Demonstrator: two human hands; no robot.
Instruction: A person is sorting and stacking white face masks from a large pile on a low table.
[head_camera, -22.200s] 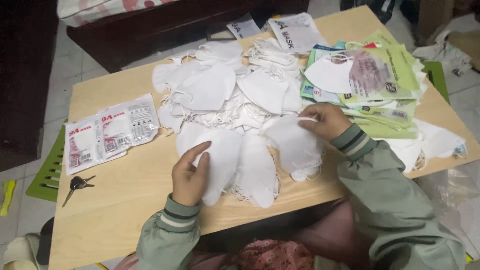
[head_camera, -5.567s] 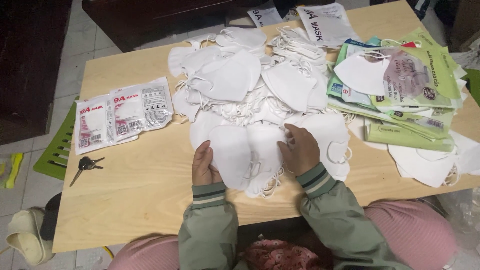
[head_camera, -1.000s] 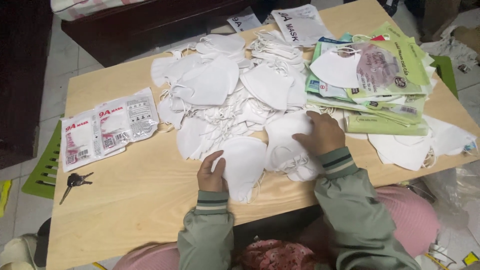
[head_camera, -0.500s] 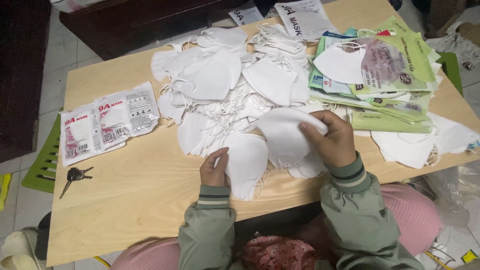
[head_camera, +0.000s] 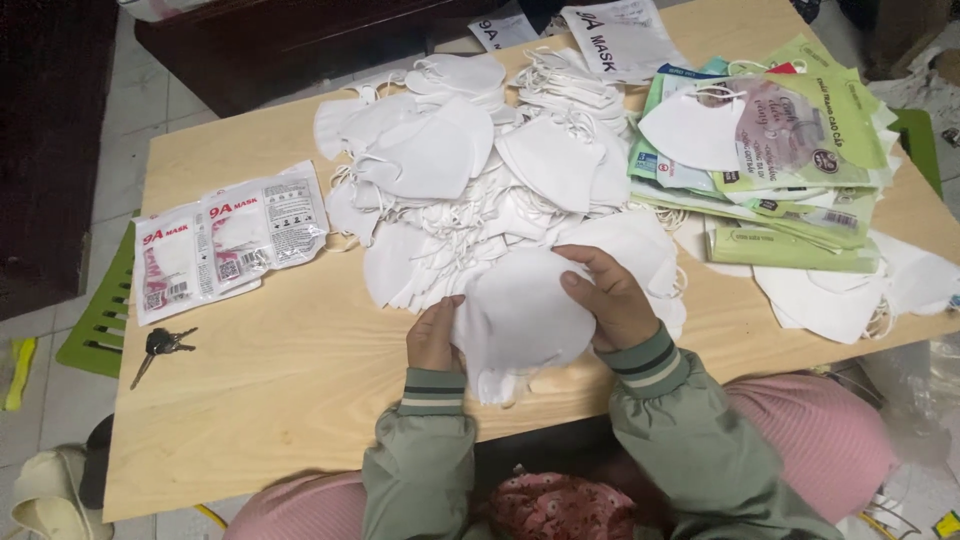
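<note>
Since half a second ago both hands have closed on one white mask (head_camera: 520, 315) at the desk (head_camera: 300, 350) near edge: left hand (head_camera: 435, 335) and right hand (head_camera: 610, 300) fingers pinching opposite edges, I judge to flatten it onto the small stack beneath.

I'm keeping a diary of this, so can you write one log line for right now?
left hand: gripping white mask stack | right hand: gripping same stack | mask pile: behind | table: keys at left
</note>
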